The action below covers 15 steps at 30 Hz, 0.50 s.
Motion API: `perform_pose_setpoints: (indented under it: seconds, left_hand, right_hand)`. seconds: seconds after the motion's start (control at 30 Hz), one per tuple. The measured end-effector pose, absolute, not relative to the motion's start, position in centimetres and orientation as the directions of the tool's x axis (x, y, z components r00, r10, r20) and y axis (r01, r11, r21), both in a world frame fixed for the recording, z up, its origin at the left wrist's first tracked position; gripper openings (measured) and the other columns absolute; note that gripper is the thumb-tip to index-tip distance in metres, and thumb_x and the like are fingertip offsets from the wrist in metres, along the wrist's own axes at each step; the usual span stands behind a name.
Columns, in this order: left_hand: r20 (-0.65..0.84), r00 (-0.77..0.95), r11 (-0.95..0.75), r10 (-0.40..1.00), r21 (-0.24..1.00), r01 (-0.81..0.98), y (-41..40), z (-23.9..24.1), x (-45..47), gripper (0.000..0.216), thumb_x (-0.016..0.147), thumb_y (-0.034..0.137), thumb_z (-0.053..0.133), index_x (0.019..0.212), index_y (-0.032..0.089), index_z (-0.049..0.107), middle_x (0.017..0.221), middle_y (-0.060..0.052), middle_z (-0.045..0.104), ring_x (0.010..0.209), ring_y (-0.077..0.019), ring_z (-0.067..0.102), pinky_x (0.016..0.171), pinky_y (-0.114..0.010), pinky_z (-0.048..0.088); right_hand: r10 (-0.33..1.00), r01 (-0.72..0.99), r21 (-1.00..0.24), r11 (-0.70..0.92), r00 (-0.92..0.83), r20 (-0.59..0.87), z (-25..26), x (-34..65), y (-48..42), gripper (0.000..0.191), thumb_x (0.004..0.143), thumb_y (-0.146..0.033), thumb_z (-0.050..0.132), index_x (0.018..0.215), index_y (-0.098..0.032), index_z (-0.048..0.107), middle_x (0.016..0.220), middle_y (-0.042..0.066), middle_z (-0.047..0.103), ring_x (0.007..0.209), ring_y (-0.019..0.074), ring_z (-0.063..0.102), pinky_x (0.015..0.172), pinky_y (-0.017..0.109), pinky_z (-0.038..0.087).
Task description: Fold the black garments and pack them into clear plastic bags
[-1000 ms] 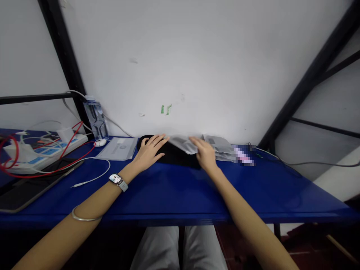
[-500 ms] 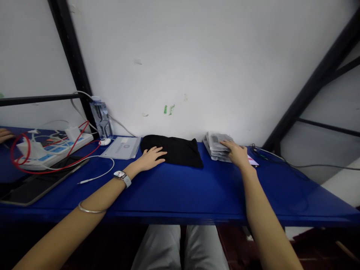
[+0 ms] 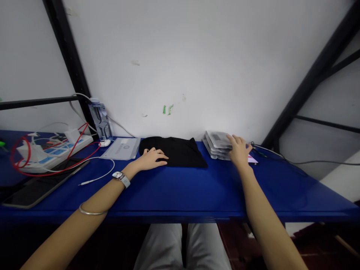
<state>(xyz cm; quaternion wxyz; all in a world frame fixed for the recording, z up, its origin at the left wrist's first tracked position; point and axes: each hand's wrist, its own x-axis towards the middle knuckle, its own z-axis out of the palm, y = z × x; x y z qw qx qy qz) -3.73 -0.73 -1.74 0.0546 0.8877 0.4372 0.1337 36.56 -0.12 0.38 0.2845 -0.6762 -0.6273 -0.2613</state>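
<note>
Lying near the wall on the blue table [image 3: 174, 191] is a folded black cloth item [image 3: 182, 152], its exact kind unclear. My left hand [image 3: 152, 158] rests on its left part, palm down with fingers spread. To the right stands a stack of clear, frosted plastic packets [image 3: 216, 144], contents hard to make out. My right hand [image 3: 239, 150] is at the stack's right side, fingers apart and raised; whether a fingertip touches the packets I cannot tell. Partly behind that hand lies a flat item with a pink and white face [image 3: 252, 160].
On the left are a printed frosted zip bag [image 3: 120, 149], a white earbud case [image 3: 105, 143], a water bottle [image 3: 100, 120], a power strip [image 3: 53, 152] with red and white cables, and a dark tablet [image 3: 42, 187]. A black cable [image 3: 317, 164] runs along the right.
My right hand has shifted right from the top of the packets to their side. The black cloth's right end looks spread wider. My left hand stays on the cloth. The other person's hand at far left is gone.
</note>
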Motion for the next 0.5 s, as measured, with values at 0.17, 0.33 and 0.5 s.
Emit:
perform_pose_setpoints:
  seconds: [0.17,0.33,0.5]
  left_hand:
    - [0.129,0.677,-0.678,0.724,0.309,0.667,-1.5,0.4,-3.9,0.038,0.091,0.054,0.045,0.085,0.031,0.074,0.098,0.0,0.069,0.101,-0.0225,0.054,0.098,-0.043,0.03]
    - [0.254,0.58,-0.633,0.774,0.309,0.71,-0.5,-0.2,-4.7,0.032,0.092,0.046,0.045,0.099,0.03,0.071,0.112,-0.001,0.068,0.108,-0.0226,0.055,0.095,-0.039,0.037]
    - [0.209,0.435,-0.473,0.876,0.195,0.859,0.4,-1.7,-5.6,0.034,0.09,0.044,0.048,0.115,0.029,0.066,0.131,-0.007,0.058,0.12,-0.0306,0.05,0.093,-0.049,0.038]
  right_hand:
    - [0.453,0.984,-0.107,0.142,0.032,0.891,1.9,32.3,-1.7,0.054,0.074,-0.006,0.039,0.124,-0.019,0.055,0.123,0.015,0.053,0.117,0.0316,0.044,0.095,0.048,0.033]
    - [0.576,0.807,-0.042,0.588,-0.382,0.723,0.8,27.6,-2.1,0.041,0.086,-0.013,0.04,0.121,-0.022,0.058,0.114,0.011,0.061,0.112,0.0267,0.053,0.093,0.045,0.041]
    - [0.682,0.692,-0.128,0.71,-0.631,0.37,-0.8,26.0,-1.9,0.03,0.096,-0.034,0.043,0.114,-0.023,0.064,0.117,0.008,0.066,0.114,0.0236,0.057,0.098,0.044,0.04]
